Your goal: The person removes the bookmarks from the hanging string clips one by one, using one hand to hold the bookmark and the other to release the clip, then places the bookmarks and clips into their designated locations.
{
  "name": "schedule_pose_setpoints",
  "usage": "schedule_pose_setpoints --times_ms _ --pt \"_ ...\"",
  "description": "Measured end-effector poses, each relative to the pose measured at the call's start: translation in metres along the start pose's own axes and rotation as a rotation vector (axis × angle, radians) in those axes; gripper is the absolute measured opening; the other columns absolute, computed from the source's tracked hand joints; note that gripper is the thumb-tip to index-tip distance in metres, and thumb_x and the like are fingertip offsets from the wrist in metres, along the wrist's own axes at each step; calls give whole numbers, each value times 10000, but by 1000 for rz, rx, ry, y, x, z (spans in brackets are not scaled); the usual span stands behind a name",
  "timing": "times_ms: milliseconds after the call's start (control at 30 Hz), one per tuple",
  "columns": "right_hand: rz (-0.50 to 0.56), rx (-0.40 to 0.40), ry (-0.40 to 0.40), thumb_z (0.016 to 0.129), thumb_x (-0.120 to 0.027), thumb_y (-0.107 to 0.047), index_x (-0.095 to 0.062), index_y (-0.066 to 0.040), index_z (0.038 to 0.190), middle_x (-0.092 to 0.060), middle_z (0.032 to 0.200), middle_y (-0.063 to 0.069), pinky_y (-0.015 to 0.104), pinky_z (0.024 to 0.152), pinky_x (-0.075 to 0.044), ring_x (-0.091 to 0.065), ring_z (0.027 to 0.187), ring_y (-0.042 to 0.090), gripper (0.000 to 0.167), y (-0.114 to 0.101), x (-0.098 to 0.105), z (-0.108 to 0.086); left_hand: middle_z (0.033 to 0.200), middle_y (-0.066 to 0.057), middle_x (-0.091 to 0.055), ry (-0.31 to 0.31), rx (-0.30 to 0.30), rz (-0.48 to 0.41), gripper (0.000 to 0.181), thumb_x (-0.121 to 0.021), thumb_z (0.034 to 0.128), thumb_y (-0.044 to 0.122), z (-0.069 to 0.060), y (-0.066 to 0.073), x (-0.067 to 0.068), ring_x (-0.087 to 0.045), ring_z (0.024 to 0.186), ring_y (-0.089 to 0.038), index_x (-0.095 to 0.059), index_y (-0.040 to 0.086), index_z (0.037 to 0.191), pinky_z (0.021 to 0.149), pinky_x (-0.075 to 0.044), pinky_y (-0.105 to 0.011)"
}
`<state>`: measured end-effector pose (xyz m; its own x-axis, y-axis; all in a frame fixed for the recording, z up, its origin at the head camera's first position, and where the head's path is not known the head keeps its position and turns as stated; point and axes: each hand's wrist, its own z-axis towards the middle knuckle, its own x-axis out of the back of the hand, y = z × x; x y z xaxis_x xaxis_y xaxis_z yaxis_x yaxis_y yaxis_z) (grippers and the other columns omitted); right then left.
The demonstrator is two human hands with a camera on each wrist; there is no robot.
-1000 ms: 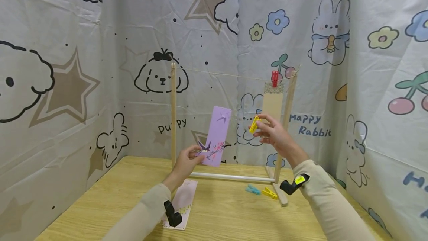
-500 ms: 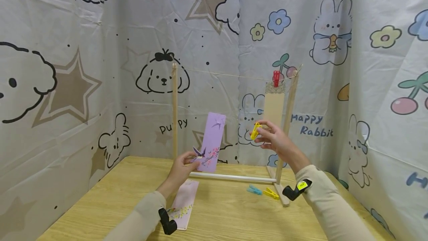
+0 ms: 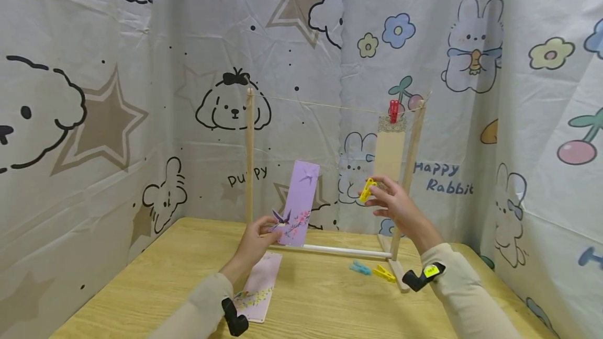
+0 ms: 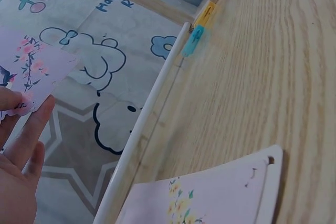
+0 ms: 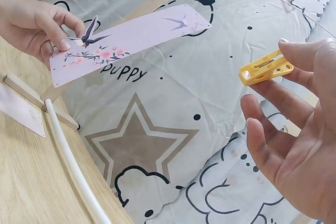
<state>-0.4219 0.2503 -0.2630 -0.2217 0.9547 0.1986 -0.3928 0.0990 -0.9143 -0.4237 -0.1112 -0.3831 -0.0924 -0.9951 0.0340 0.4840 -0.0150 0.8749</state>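
My left hand (image 3: pixel 254 242) pinches a purple bookmark (image 3: pixel 300 198) by its lower left edge. Swallows and pink blossom are printed on it, and it stands tilted in the air before the wooden frame. In the right wrist view the bookmark (image 5: pixel 126 43) shows its whole printed face. Between thumb and forefinger my right hand (image 3: pixel 400 208) pinches a yellow clothespin (image 3: pixel 367 190); its other fingers are loosely bent. The clothespin (image 5: pixel 266 67) and the bookmark are apart. From the frame's string (image 3: pixel 320 103) a red clothespin (image 3: pixel 393 112) holds a beige bookmark (image 3: pixel 389 153) at the right end.
A pink bookmark with yellow flowers (image 3: pixel 259 289) lies on the table (image 3: pixel 325 307), partly behind my left forearm. By the frame's right foot lie a blue clothespin (image 3: pixel 360 268) and another yellow clothespin (image 3: pixel 383 273). A white bar (image 3: pixel 346 251) joins the posts low down.
Both hands have lowered a little, the left with the purple bookmark, the right with the yellow clothespin. The head view has turned slightly left. Both grips stay the same.
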Motion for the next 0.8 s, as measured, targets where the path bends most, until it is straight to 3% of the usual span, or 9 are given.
schedule_pose_setpoints --times_ms 267,400,633,800 --pt "-2 -30 27 1093 -557 -309 -414 -55 1455 -724 1128 12 299 720 -552 -692 903 161 465 8 -1 -7 1140 -233 -673 8 9 5 230 -672 948 -97 -7 1 3 -695 936 -279 -629 -103 1173 775 -579 -287" --pt "9 -34 29 1091 -563 -308 -434 -71 1440 -727 1102 9 297 713 -554 -697 895 166 441 12 -2 -7 1129 -249 -657 1 -17 20 227 -674 941 -108 -9 -4 5 -702 920 -257 -630 -118 1163 764 -588 -298" --pt "22 -32 11 1089 -565 -314 -479 -123 1396 -722 1138 33 311 713 -553 -695 907 186 372 18 -3 -10 1213 -288 -488 -43 -53 -15 218 -635 955 -140 -17 -8 6 -693 990 -330 -582 -180 1163 780 -599 -354" --pt "20 -27 -7 1093 -559 -297 -497 -144 1370 -722 1165 69 313 705 -550 -695 903 185 322 23 -5 -11 1168 -257 -607 -22 13 -32 226 -644 961 -111 -21 -10 6 -711 922 -280 -590 -144 1178 780 -600 -358"
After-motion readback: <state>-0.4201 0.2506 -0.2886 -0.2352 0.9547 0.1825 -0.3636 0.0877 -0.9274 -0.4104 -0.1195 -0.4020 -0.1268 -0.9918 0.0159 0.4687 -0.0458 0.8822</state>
